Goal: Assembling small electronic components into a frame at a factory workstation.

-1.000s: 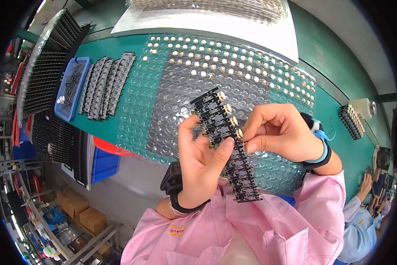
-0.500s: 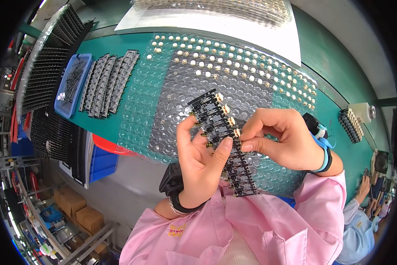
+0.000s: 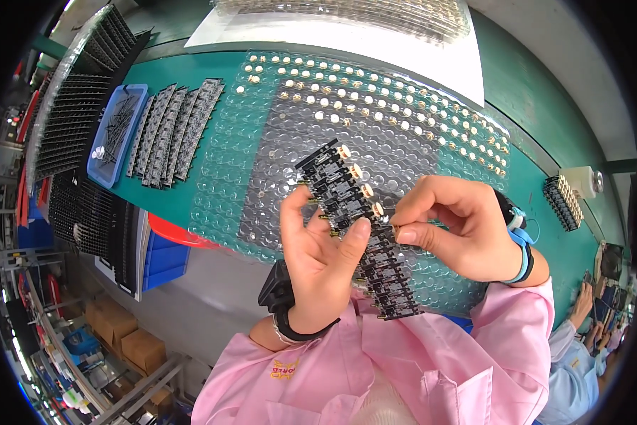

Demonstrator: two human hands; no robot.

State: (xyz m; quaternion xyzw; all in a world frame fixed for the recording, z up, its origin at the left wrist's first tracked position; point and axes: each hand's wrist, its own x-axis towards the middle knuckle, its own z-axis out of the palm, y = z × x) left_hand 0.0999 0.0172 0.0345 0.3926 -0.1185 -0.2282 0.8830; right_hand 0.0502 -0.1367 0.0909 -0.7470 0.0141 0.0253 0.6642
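Observation:
My left hand [image 3: 322,248] grips a long black strip of circuit boards [image 3: 338,185], its thumb on top and fingers beneath. Several round white parts with brassy rims stand along the strip's right edge on its far half. Beside that edge, my right hand [image 3: 460,230] pinches thumb and forefinger around a small brassy-white part [image 3: 395,230], mostly covered by the fingertips. Below both hands lies a clear tray of round pockets [image 3: 219,170], with rows of small white round parts [image 3: 378,117] in its far portion.
Several circuit board strips [image 3: 184,134] lie at the left by a blue bin [image 3: 145,95] of thin dark pieces. Racks of black strips [image 3: 77,127] stand farther left. A finished-looking board panel [image 3: 562,202] sits at the right near a white cylinder [image 3: 580,180]. A co-worker's sleeve [image 3: 570,382] shows at lower right.
The far end of the strip has shifted slightly left and its near end slightly right. My right hand has moved a little to the right, still pinching.

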